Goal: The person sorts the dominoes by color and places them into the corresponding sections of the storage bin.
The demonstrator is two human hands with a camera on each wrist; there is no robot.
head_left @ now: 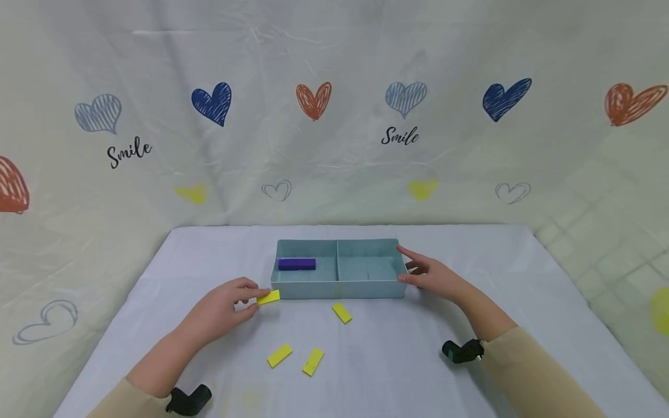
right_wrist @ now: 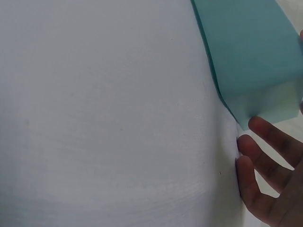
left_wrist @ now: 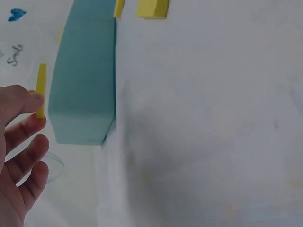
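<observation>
My left hand (head_left: 222,307) pinches a small flat yellow block (head_left: 269,297) between thumb and fingertips, at the front left corner of a pale blue two-compartment box (head_left: 313,290). In the left wrist view that yellow block (left_wrist: 41,75) stands on edge in the pinch, with the other fingers loosely bent. My right hand (head_left: 436,278) holds the box's right end, thumb at the front corner and index finger at the back one. From the right wrist, a fingertip (right_wrist: 257,124) shows against the end wall. A purple block (head_left: 297,265) lies in the left compartment.
Three more yellow blocks lie on the white cloth: one (head_left: 342,313) just before the box, two (head_left: 279,356) (head_left: 313,362) nearer me. Behind the table hangs a white backdrop (head_left: 355,168) with hearts and lettering. Black wrist devices (head_left: 189,400) are on both sleeves.
</observation>
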